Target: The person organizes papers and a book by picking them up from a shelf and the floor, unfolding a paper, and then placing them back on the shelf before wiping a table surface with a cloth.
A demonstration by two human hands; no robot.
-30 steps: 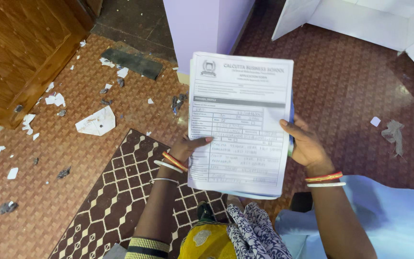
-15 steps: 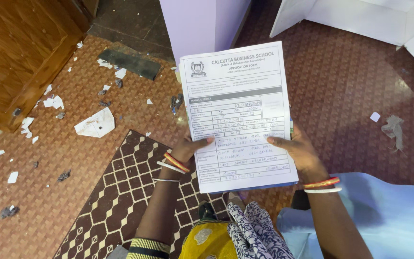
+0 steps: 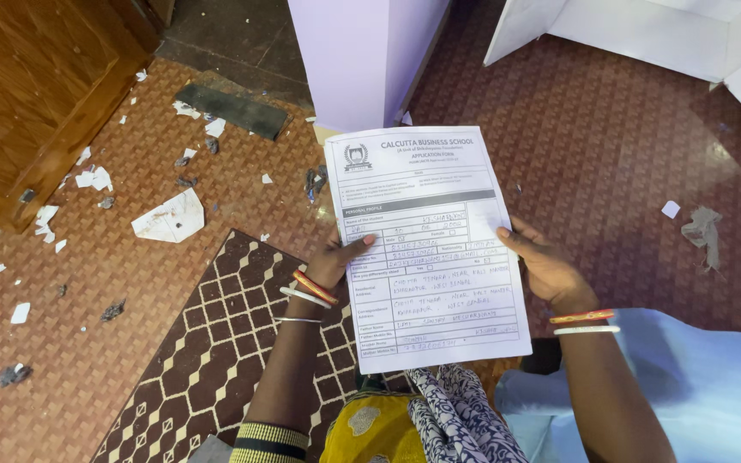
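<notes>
Patterned red floor (image 3: 628,137), paper scraps (image 3: 169,219), lilac pillar (image 3: 358,56).

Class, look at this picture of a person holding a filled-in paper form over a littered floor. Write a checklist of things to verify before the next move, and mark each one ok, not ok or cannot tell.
1. Left hand grips the form at its left edge, thumb on top: ok.
2. Right hand grips the right edge, thumb on the sheet: ok.
3. Form held flat and face up, print visible: ok.
4. More sheets underneath the top one: cannot tell.
5. Floor free of litter: not ok, torn paper scraps lie left of the patterned mat.
6. Bangles clear of the sheet: ok.
</notes>
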